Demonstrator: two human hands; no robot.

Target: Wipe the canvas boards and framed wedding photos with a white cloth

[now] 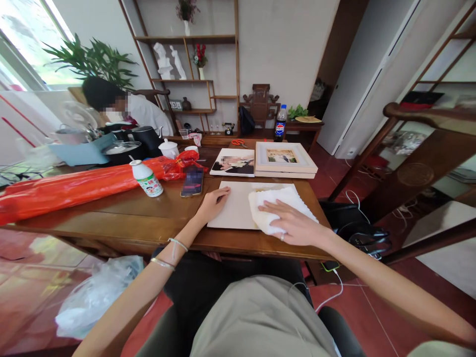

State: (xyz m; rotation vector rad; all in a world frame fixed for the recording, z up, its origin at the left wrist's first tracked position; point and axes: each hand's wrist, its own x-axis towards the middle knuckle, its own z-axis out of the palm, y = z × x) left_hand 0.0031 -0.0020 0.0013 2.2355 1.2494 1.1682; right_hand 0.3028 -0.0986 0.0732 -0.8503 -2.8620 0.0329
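Spread palm-down, my right hand [292,222] lies open over a soft white cloth with a wavy edge [297,202], the fingers slightly parted and laid along it rather than closed round it; whether the thumb pinches any of it, I cannot tell; the cloth covers the right part of a flat, pale rectangular board [236,213] and reaches past its right edge; my left hand [214,205] rests at the board's left edge, near the far corner, its fingers loosely curled; whether they grip that edge, I cannot tell. Under it all is a glossy brown wooden table [171,210], the board lying flat near the side where I sit; just beyond the board lie a thin square panel with a photograph on its face [233,168] and, close on its right, a stack of pale boxy frames with a small picture in the top one [286,168]; behind these are orange-handled scissors [238,143] and a clear plastic bottle of dark drink with a blue cap [280,126]; left of my left hand lie a dark phone [192,181], a white plastic bottle with a green label [148,179] and a long bundle in shiny red plastic [82,186]; farther back on the left, another person in a white top [148,114] bends forward.
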